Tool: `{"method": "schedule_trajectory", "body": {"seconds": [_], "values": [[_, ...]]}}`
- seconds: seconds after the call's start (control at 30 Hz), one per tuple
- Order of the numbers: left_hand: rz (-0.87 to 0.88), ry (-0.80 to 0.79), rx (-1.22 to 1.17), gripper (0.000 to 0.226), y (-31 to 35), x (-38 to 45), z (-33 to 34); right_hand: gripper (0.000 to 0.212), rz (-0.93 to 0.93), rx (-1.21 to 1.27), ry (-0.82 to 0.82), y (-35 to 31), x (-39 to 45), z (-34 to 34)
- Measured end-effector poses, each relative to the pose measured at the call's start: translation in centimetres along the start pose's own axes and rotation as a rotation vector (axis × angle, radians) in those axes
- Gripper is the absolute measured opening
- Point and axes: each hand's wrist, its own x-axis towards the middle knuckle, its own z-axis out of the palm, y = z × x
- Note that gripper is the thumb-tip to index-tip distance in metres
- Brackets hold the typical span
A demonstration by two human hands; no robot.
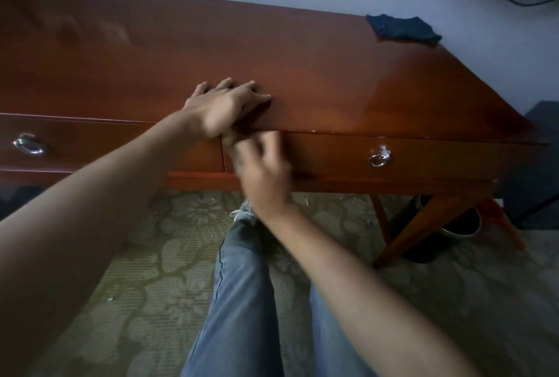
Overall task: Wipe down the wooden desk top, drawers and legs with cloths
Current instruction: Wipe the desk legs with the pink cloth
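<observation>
Tabletop (302, 74) ran lengthwise left to right; left hand (225, 107) lay flat on its front edge, right hand (260, 171) blurred, grip unclear; dark cloth (399, 28) at far right corner.

Bare forearms (90, 210); blue jeans (242, 301); white-laced sneaker (243, 211).

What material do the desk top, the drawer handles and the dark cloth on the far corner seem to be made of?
Desk top: looks like reddish-brown wood under glossy varnish; it shows bright sheen, though veneer is possible.
Drawer handles: probably polished metal, silvery with sharp highlights.
Dark cloth: soft, matte fabric, maybe microfibre or terry; its edges lie rumpled and it reflects no light.
</observation>
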Motion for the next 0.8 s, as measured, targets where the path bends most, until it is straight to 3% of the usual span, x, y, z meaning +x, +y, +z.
{"method": "schedule_trajectory", "body": {"seconds": [0.07, 0.17, 0.27, 0.33, 0.4, 0.5, 0.57, 0.7, 0.8], "values": [[0.021, -0.022, 0.034, 0.076, -0.4, 0.0, 0.0, 0.004, -0.216, -0.039, -0.058, -2.3, -1.2, 3.1], [0.02, -0.002, 0.19, 0.052, -1.1, 0.2, 1.1, 0.017, -0.371, -0.09, -0.08, -1.2, -1.9, 3.4], [0.0, 0.042, 0.275, 0.05, -1.0, 0.2, 2.0, 0.015, -0.343, -0.224, -0.057, 5.3, -2.4, -1.2], [-0.003, 0.066, 0.272, 0.05, -1.0, 0.3, 2.1, 0.017, -0.181, -0.352, -0.035, 10.4, -3.1, -4.9], [-0.01, 0.082, 0.257, 0.05, -1.2, 0.5, 2.3, 0.013, 0.098, -0.366, 0.03, 12.7, -3.7, -7.2], [-0.005, 0.066, 0.221, 0.055, -1.1, 0.7, 2.4, 0.018, 0.482, -0.2, 0.204, 9.5, -1.8, -5.7], [-0.014, 0.048, 0.174, 0.061, -0.8, 0.7, 2.2, 0.017, 0.513, -0.115, 0.316, 5.0, 0.7, -3.2], [0.005, 0.044, 0.16, 0.059, -1.0, 0.6, 1.5, 0.011, 0.19, -0.18, 0.269, -1.2, 1.5, 1.3], [0.003, 0.048, 0.199, 0.058, -1.1, 0.5, 1.7, 0.015, -0.199, -0.198, 0.109, 0.6, -0.6, 1.0]]}}
